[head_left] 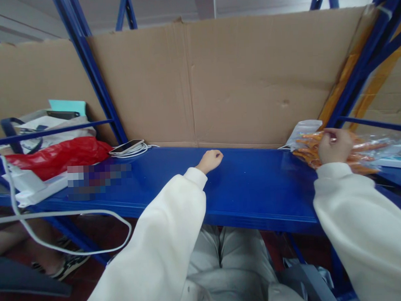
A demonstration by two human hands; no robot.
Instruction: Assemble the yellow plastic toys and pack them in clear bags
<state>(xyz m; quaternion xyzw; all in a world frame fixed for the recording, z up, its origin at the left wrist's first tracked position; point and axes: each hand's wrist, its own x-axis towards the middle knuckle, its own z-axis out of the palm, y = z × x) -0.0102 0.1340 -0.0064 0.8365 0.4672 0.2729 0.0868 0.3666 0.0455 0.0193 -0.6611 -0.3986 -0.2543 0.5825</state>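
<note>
My left hand (210,161) is closed in a loose fist above the middle of the blue shelf top (254,188), and nothing shows in it. On the right, my right hand (335,146) is also curled into a fist, with no object visible in it. Behind and around that hand lie orange items in clear plastic bags (307,146). Whether the hand touches the bags cannot be made out. A white packet (306,128) leans at the back beside them.
At the left lie a phone (129,146) with a coiled white cable (134,150), a red plastic bag (65,153) and a white power strip (40,191). A loose white cable (92,251) hangs before the shelf edge. Cardboard (234,79) walls the back between blue posts (96,79).
</note>
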